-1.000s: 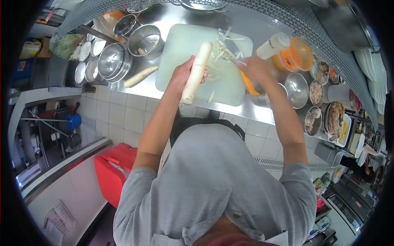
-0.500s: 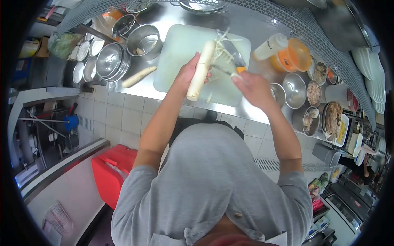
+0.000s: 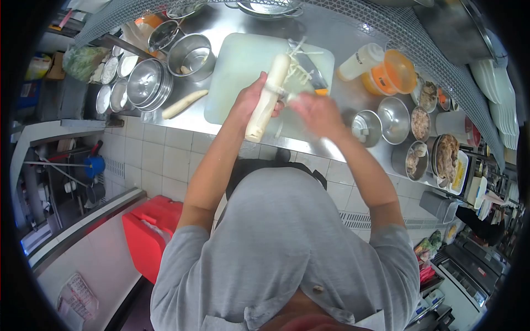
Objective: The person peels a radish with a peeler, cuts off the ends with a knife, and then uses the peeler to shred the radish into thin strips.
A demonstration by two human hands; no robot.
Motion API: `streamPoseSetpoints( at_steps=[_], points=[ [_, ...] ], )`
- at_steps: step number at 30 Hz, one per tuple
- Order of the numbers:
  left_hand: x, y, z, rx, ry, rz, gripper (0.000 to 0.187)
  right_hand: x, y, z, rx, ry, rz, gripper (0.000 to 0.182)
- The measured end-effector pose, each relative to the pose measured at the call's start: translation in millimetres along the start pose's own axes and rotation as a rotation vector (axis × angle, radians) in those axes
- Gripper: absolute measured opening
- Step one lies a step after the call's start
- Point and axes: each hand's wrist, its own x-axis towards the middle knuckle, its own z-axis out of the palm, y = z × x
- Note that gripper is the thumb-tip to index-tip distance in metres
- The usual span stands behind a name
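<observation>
A long white root vegetable (image 3: 279,69) is in my left hand (image 3: 253,101), whose fingers wrap round its middle; it slants over the cutting board (image 3: 229,66). My right hand (image 3: 320,114), smeared by motion, is closed on a peeler (image 3: 276,90) that touches the vegetable's side. Pale peel strips (image 3: 301,73) lie on the board, beside a knife (image 3: 314,71) whose handle has an orange part. Another root (image 3: 185,104) rests on the steel counter to the left of the board.
Metal pots (image 3: 191,57) and stacked bowls (image 3: 149,83) stand on the left. To the right are a white squeeze bottle (image 3: 361,62), an orange container (image 3: 398,71), steel bowls (image 3: 394,120) and meat (image 3: 447,157). A wire shelf edge (image 3: 353,19) crosses above.
My right hand has moved left, bringing the peeler from beside the vegetable onto it. The vegetable's lower end has shifted slightly down and left in my left hand.
</observation>
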Motion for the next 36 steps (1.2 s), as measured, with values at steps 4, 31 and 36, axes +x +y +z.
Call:
streamPoseSetpoints(
  at_steps=[4, 31, 36],
  points=[
    [-16.0, -5.5, 10.9, 0.102, 0.087, -0.025, 0.059, 53.5, 59.7, -24.2, -0.288, -0.031, 0.257, 0.042],
    [20.3, -8.7, -21.1, 0.018, -0.056, 0.076, 0.057, -16.7, -2.9, -58.9, -0.571, -0.256, 0.211, 0.044],
    [4.3, 0.5, -3.5, 0.138, 0.166, 0.096, 0.056, -23.5, 16.7, -64.9, -0.552, -0.085, 0.324, 0.043]
  ],
)
